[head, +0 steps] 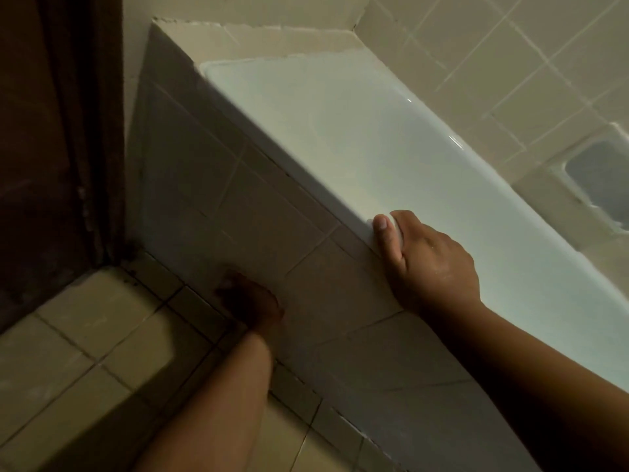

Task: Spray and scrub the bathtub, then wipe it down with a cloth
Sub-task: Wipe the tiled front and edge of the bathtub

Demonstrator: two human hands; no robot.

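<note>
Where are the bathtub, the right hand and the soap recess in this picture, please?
bathtub [340, 127]: head view, bare inner wall.
right hand [434, 264]: head view, back of the hand.
soap recess [599, 173]: head view, its grey back panel.

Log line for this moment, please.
right hand: grips bathtub rim, thumb on outer edge | left hand: low beside tiled front panel, in shadow, grip unclear
</note>
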